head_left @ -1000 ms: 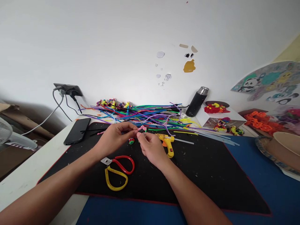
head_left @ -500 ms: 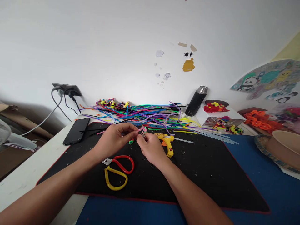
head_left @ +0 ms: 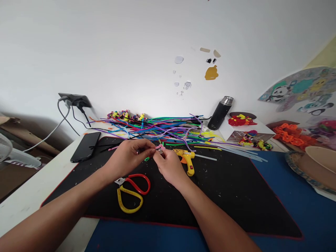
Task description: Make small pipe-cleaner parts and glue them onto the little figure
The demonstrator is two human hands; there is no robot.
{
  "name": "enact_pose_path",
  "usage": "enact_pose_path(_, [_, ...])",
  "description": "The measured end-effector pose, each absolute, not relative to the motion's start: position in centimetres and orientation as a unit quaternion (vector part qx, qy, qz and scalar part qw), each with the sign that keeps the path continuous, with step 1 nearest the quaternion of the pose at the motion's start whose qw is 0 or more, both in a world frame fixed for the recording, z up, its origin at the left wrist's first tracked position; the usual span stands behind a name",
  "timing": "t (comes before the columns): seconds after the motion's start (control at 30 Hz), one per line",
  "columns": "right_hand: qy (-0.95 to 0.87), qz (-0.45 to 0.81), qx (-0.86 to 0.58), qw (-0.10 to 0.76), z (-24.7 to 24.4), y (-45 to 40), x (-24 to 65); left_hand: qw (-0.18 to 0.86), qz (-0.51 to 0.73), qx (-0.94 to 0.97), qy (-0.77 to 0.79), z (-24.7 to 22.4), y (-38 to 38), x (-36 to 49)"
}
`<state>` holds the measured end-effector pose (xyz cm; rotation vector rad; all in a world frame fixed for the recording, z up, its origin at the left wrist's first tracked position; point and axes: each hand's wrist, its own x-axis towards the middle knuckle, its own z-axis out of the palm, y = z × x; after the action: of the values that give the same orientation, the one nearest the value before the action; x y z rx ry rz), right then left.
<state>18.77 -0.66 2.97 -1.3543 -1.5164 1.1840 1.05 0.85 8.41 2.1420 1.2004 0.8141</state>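
Note:
Over the black mat, my left hand (head_left: 128, 156) and my right hand (head_left: 170, 167) meet fingertip to fingertip. Between them is a bent pink pipe cleaner (head_left: 161, 147), pinched by both. Its exact shape is partly covered by my fingers. A small green curl (head_left: 147, 159) shows just below my left fingertips. Beside my right hand lies a yellow hot glue gun (head_left: 189, 163) with a clear glue stick in its back. Scissors (head_left: 141, 192) with one red and one yellow handle rest on the mat below my left hand.
A tangle of coloured pipe cleaners (head_left: 162, 127) runs along the wall. At the left lies a black phone (head_left: 85, 147). A dark thermos (head_left: 220, 113) leans at the back right, near a white box (head_left: 231, 134). Clear glue sticks (head_left: 244, 153) lie by the mat's (head_left: 236, 199) far right.
My left fingertips have shifted slightly right, closer to the right ones. The pink pipe cleaner has moved a little and turned between them.

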Motion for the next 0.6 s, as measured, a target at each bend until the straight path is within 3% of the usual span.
enact_pose_path(0.6, [-0.566,0.495,-0.510,0.418,2.14,-0.45,18.72,0.303,0.299,0.778,0.463,8.00,1.37,0.31])
